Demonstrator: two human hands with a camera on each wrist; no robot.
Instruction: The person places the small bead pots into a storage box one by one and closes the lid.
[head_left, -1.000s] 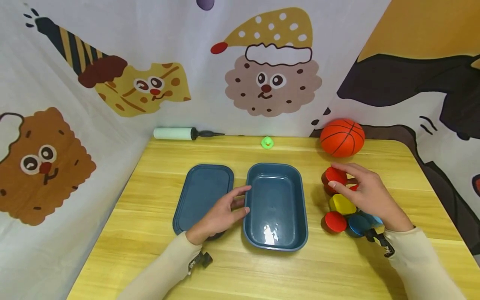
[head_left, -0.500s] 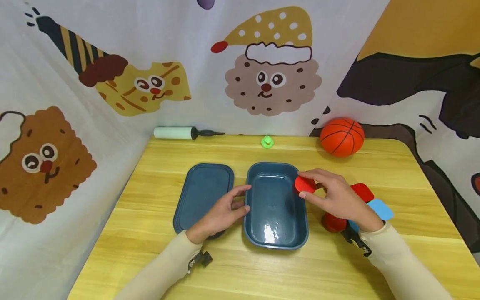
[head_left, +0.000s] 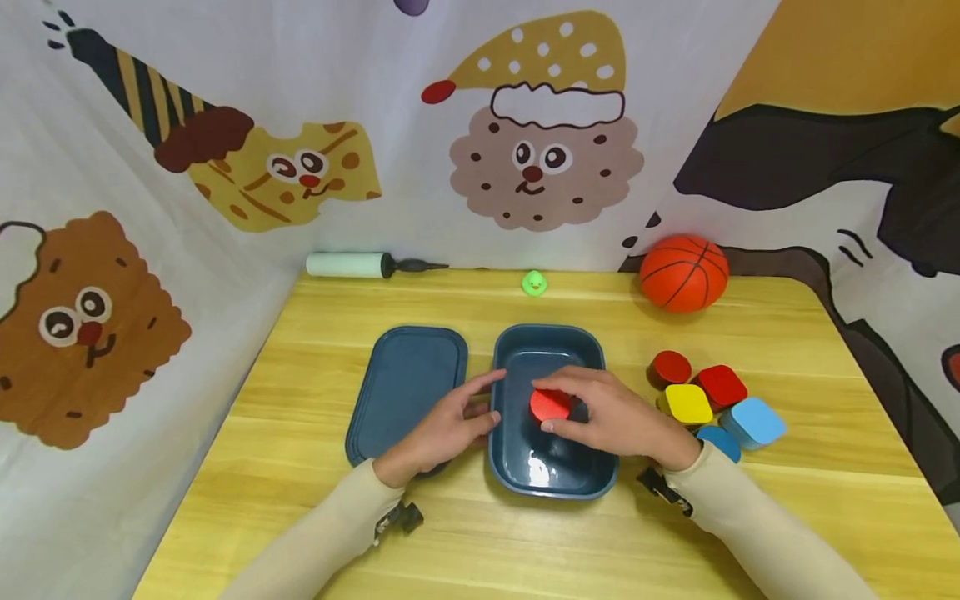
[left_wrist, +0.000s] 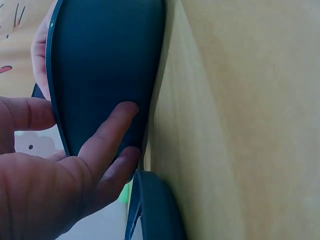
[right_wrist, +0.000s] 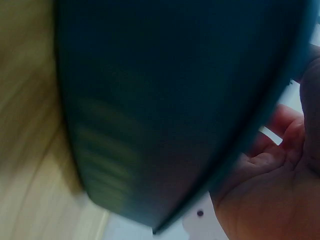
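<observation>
A deep blue-grey plastic box [head_left: 552, 480] stands on the table in the head view. My right hand [head_left: 611, 410] reaches over its right wall and pinches a red round block [head_left: 550, 406] between thumb and fingers, inside the box's outline. Whether that block touches the box floor cannot be told. In the right wrist view the box wall [right_wrist: 165, 110] hides the block. My left hand [head_left: 442, 425] is at the box's left side. Its extended fingers rest against the outer wall [left_wrist: 100, 60] in the left wrist view, with the thumb at the rim.
A matching lid [head_left: 408, 383] lies left of the box. To the right are round red [head_left: 670, 369], square red [head_left: 720, 387], yellow [head_left: 686, 404], light blue [head_left: 753, 422] and darker blue [head_left: 722, 442] blocks. Behind stand a pump [head_left: 348, 265], a green duck [head_left: 534, 283] and a basketball [head_left: 684, 273].
My right hand has taken a red round block from the group at right and carried it left, over the wall into the box. My left hand has stayed in place.
</observation>
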